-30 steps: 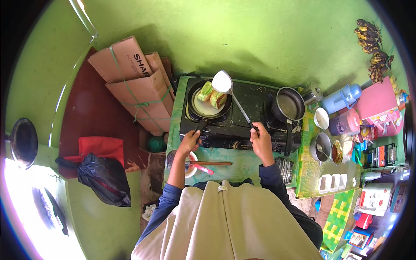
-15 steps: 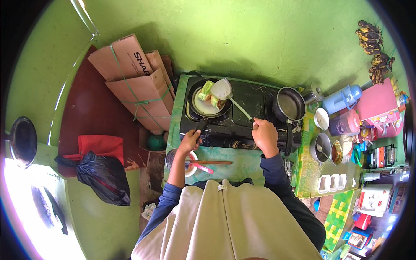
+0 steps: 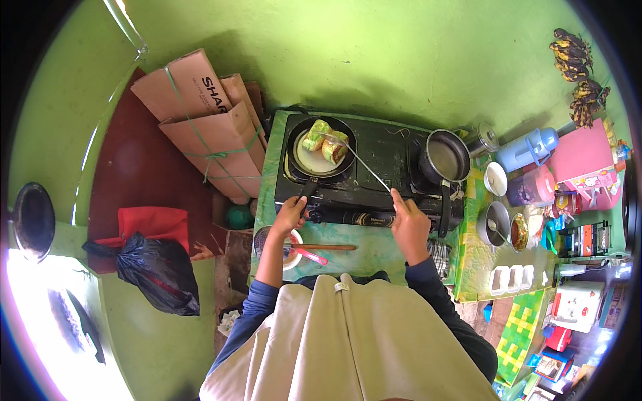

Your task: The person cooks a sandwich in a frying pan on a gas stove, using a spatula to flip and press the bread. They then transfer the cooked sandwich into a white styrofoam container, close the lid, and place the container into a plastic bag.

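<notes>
My left hand [image 3: 291, 214] is closed around the handle of a small dark frying pan [image 3: 296, 162], which sits on the left burner of a black gas stove [image 3: 391, 150]. Inside the pan lie two green rolls [image 3: 316, 135] with browned patches, over a pale, whitish bottom. My right hand [image 3: 409, 230] grips a long-handled spatula [image 3: 372, 172] by its end. The spatula's blade is turned nearly edge-on and reaches over the rolls, touching or just above them; I cannot tell which.
A dark saucepan [image 3: 447, 159] stands on the right burner. Before the stove, a bowl [image 3: 292, 259] holds a pink-handled utensil, beside a wooden stick [image 3: 328, 247]. Pots and bowls crowd the right-hand table [image 3: 468, 281]. Tied cardboard [image 3: 214, 144] leans at the left.
The spatula's blade has turned from flat, broad side showing, to nearly edge-on, uncovering more of the rolls. My right hand has shifted slightly lower. My left hand keeps its grip on the pan handle.
</notes>
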The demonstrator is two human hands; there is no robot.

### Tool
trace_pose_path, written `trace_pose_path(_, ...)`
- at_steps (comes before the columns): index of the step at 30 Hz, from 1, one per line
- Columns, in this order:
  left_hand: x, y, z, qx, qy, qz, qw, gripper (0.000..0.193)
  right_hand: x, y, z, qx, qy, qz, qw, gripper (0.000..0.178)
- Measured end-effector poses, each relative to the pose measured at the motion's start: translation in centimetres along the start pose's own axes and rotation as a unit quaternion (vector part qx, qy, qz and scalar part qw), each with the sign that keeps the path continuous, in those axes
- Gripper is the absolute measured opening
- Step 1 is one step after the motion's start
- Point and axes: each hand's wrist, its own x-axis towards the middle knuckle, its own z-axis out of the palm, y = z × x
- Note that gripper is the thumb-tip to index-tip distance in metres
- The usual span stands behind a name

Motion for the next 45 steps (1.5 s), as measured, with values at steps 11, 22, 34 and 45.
trace_pose_path(11, 0.1, 0.0, -0.2, 0.007, -0.005, 0.015, 1.000, 0.028, -6.1, -1.6, 1.7, 0.006, -0.072, 0.025, 0.997, 0.062)
trace_pose_path(22, 0.8, -0.8, -0.6, 0.008, -0.014, 0.021, 1.000, 0.028, -2.8, -2.1, 2.2, 0.224, 0.031, 0.105, 0.969, 0.037)
trace_pose_path(34, 0.1, -0.2, -0.2, 0.012, -0.008, 0.018, 1.000, 0.025, 4.6, -1.6, -0.4, 0.056, -0.099, 0.151, 0.982, 0.020)
trace_pose_path(45, 0.5, -0.6, -0.5, -0.003, -0.013, 0.018, 1.000, 0.028, 4.2, -1.7, 2.0, 0.064, 0.036, 0.010, 0.997, 0.037)
